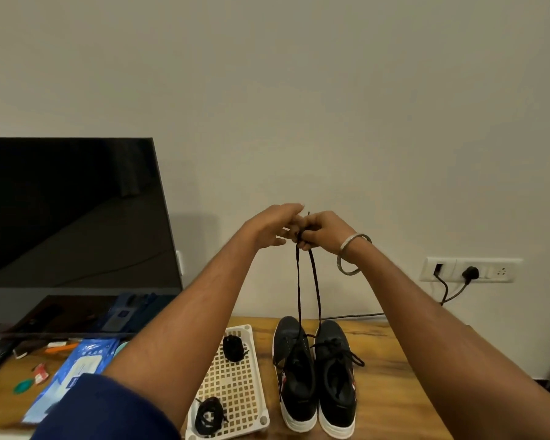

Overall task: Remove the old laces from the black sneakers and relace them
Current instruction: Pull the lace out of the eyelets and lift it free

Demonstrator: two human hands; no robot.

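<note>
A white perforated plastic tray [235, 381] near the wooden table's [391, 376] front edge holds two coiled black laces [234, 347]. Right of it stand two black sneakers [315, 373] with white soles, toes toward the wall. Above them, the right hand [321, 230] pinches a black lace [308, 281] hanging in two strands to the left sneaker; the left hand [272, 225] touches it, fingers loosely curled

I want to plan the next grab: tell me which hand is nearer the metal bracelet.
Right. The bracelet hangs on the right wrist, just below the right hand, which grips the lace. The left hand is further away, across the lace.
</note>
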